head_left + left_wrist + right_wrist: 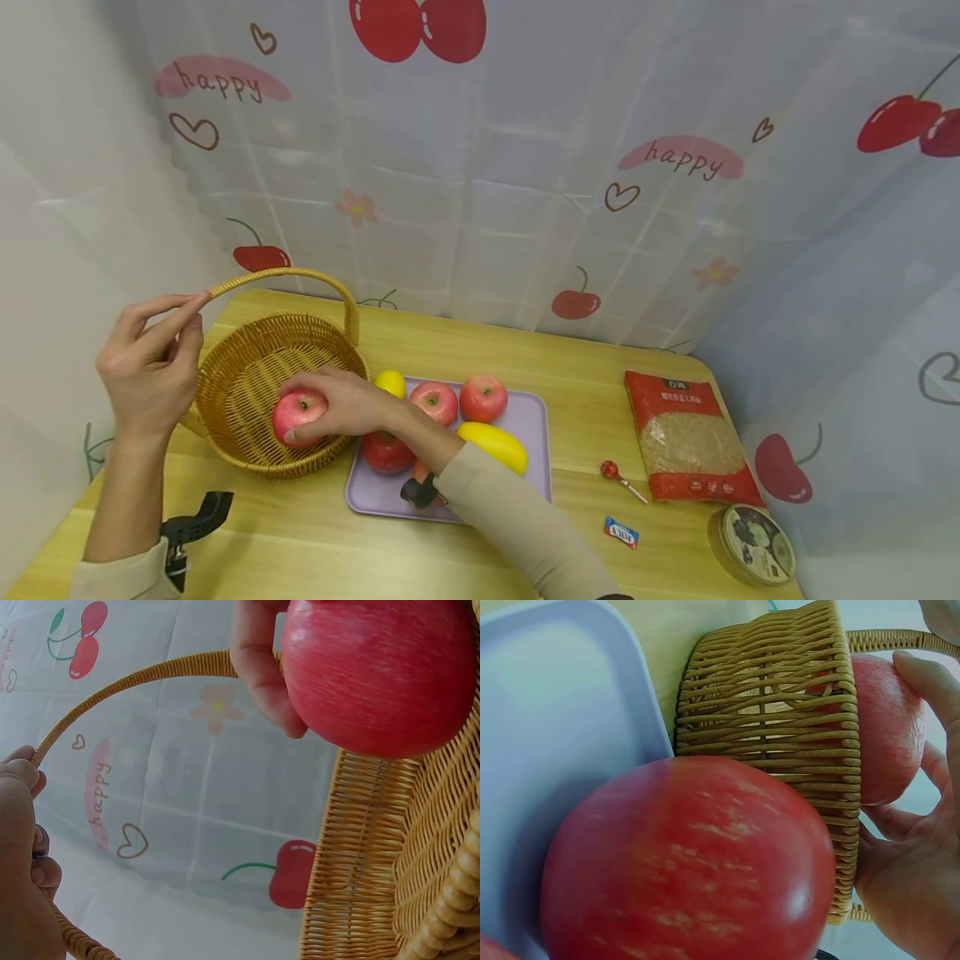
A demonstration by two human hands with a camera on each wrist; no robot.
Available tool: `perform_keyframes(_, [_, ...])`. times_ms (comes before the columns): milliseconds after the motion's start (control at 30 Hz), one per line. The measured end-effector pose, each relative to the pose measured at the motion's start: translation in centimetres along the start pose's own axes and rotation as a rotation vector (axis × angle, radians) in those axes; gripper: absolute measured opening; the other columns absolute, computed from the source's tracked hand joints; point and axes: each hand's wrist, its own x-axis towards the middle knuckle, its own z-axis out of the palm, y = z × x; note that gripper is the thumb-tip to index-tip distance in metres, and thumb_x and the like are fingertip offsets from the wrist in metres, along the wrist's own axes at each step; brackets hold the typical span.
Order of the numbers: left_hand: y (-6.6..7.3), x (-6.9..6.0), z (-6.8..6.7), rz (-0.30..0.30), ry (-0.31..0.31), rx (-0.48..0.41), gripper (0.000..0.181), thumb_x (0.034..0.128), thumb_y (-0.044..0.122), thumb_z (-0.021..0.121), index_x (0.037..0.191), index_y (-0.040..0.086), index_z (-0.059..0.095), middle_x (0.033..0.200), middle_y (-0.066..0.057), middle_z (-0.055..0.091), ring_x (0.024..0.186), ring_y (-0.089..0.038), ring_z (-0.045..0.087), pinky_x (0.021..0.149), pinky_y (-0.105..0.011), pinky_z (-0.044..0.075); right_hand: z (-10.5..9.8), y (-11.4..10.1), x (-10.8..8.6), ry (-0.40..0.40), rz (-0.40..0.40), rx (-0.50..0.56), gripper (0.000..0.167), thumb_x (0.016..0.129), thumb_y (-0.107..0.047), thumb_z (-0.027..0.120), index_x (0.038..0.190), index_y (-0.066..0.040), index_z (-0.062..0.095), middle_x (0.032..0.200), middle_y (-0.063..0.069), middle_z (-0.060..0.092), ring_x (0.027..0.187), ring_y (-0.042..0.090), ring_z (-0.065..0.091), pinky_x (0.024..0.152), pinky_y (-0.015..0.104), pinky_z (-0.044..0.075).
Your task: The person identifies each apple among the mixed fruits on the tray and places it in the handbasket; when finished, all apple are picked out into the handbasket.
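My left hand [153,358] grips the handle [300,273] of a round wicker basket [238,392] at the left of the table. Over the basket's opening, my right hand [341,402] holds a pink-red apple [296,414], thumb on one side and fingers on the other. The right wrist view shows this apple [889,727] at rim level, partly behind the wicker side. In the left wrist view the apple [379,671] hangs above the basket's inside. No other fruit shows in the visible part of the basket.
A lilac tray [536,417] beside the basket bears a dark red apple [386,452], two pink apples [483,398], a lemon [390,382] and a yellow mango-shaped fruit [495,446]. Rightward lie a lollipop [611,470], a small wrapped candy [621,532], a red bag [682,437] and a round tin [753,543].
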Motion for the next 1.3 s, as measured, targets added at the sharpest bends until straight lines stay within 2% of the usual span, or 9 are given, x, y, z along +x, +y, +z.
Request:
perform_keyframes(600, [0.0,0.0,0.1,0.003,-0.014,-0.008,0.018,0.0932,0.001,0.063,0.099,-0.001,0.08,0.101,-0.023,0.07,0.052,0.006,0.025,0.056,-0.008,0.02,0.0,0.5,1.0,0.017,0.015,-0.094,0.06,0.083,-0.054,0.075,0.137,-0.037,0.055,0.118,-0.015,0.054,0.109,0.0,0.047,0.084,0.017,0.041])
perform_keyframes(800, [-0.1,-0.1,0.0,0.004,-0.016,-0.006,0.018,0.0932,0.001,0.063,0.099,-0.001,0.08,0.1,-0.024,0.069,0.052,0.006,0.024,0.056,-0.008,0.02,-0.5,0.7,1.7,0.015,0.041,-0.107,0.066,0.082,-0.055,0.075,0.142,-0.035,0.054,0.127,-0.014,0.055,0.113,0.0,0.047,0.088,0.016,0.041])
perform_keyframes(1033, [0.0,0.0,0.0,-0.001,-0.012,-0.005,0.018,0.0931,0.0,0.063,0.099,-0.001,0.08,0.101,-0.024,0.07,0.053,0.006,0.025,0.056,-0.008,0.021,-0.9,1.0,3.1,0.004,0.05,-0.11,0.069,0.081,-0.055,0.077,0.142,-0.032,0.055,0.129,-0.016,0.057,0.114,-0.002,0.05,0.091,0.015,0.042])
perform_keyframes(1200, [0.0,0.0,0.0,0.003,-0.01,-0.013,0.018,0.0929,0.0,0.063,0.098,-0.001,0.08,0.101,-0.024,0.07,0.052,0.006,0.025,0.056,-0.008,0.02,-0.9,1.2,3.8,0.008,0.079,-0.164,0.072,0.08,-0.057,0.077,0.144,-0.033,0.053,0.137,-0.015,0.055,0.123,0.0,0.049,0.099,0.017,0.039])
perform_keyframes(1300, [0.0,0.0,0.0,0.007,-0.008,-0.009,0.018,0.093,0.001,0.063,0.099,-0.001,0.08,0.101,-0.024,0.07,0.052,0.006,0.025,0.056,-0.008,0.02,-1.0,1.1,4.2,0.003,0.085,-0.2,0.073,0.081,-0.058,0.076,0.144,-0.033,0.053,0.137,-0.014,0.054,0.123,0.002,0.048,0.099,0.018,0.039])
